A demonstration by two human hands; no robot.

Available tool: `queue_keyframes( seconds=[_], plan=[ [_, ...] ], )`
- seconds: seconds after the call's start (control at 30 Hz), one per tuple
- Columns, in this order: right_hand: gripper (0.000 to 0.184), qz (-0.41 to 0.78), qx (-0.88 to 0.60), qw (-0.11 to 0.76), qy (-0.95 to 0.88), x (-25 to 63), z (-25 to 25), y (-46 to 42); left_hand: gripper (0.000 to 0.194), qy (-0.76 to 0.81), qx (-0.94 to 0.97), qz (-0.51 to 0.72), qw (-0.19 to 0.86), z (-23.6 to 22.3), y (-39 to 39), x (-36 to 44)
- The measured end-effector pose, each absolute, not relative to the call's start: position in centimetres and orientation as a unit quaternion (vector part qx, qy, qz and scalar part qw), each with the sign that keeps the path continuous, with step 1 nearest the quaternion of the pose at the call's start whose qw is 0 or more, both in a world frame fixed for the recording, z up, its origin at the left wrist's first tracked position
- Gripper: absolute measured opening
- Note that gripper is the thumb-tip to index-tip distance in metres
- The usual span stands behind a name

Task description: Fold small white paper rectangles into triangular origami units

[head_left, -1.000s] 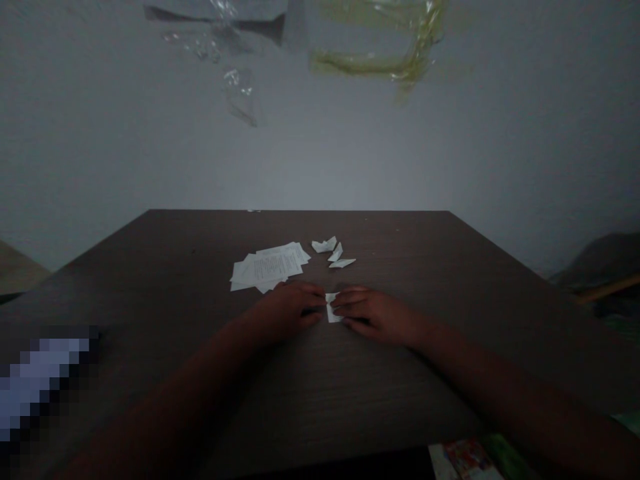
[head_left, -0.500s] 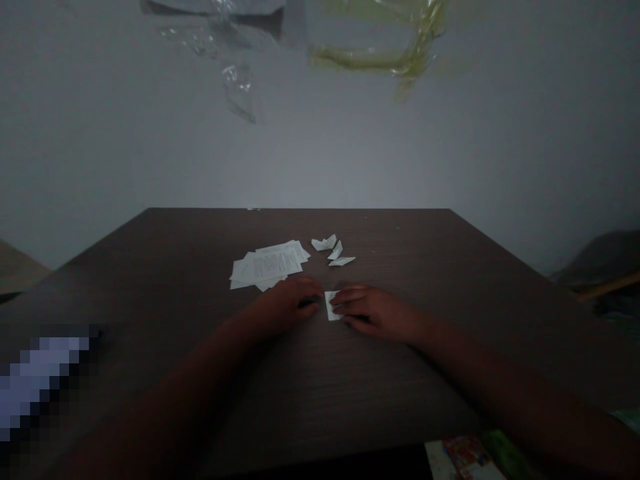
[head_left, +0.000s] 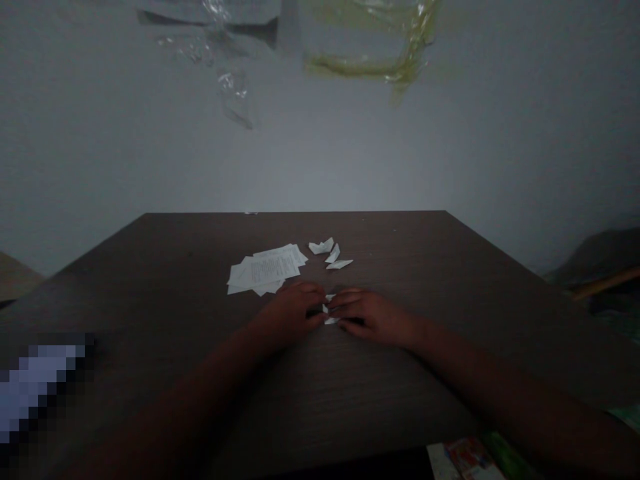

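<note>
Your left fingers (head_left: 315, 289) moved back to the paper (head_left: 331, 321).
Folded, long axis hidden, it lies under spread right fingers (head_left: 346, 309); left grip unclear.

Right hand (head_left: 373, 317) hides much of the small paper (head_left: 331, 321); printed sheet (head_left: 274, 268) apparently too blurred to read

Dark brown table (head_left: 300, 400), overlapping printed sheets (head_left: 270, 268), three folded papers (head_left: 333, 254), small white paper (head_left: 331, 321)

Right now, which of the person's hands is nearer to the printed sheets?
Left. The left hand is at the near right side of the printed sheets, contact unclear; the right hand is farther right, at the small white paper.
</note>
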State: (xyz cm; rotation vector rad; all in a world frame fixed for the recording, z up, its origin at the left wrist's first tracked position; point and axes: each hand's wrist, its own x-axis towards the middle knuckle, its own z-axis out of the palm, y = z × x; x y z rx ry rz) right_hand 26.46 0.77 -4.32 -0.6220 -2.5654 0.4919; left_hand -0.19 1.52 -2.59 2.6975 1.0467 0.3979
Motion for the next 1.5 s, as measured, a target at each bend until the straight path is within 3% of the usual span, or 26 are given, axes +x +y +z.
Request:
queue_keyframes(
  seconds=[0.33, 0.73, 0.97, 1.5],
  plan=[
    [0.011, 0.196, -0.282, 0.252, -0.905, 26.1, -5.3, 1.4, 0.033, 0.400, 0.900, 0.104, 0.136, -1.8, 1.1, 0.0],
    [0.017, 0.157, -0.307, 0.214, -0.914, 27.3, -4.2, 2.1, 0.030, 0.420, 0.895, 0.073, 0.132, -1.2, 0.7, 0.3],
    [0.007, 0.109, -0.344, 0.183, -0.915, 26.0, -3.5, 0.1, 0.024, 0.464, 0.875, 0.059, 0.126, -0.1, -0.8, 1.8],
    [0.007, 0.083, -0.491, 0.182, -0.848, 25.5, -4.3, 2.7, 0.024, 0.460, 0.877, 0.065, 0.121, 0.2, -0.7, 1.8]
  ],
)
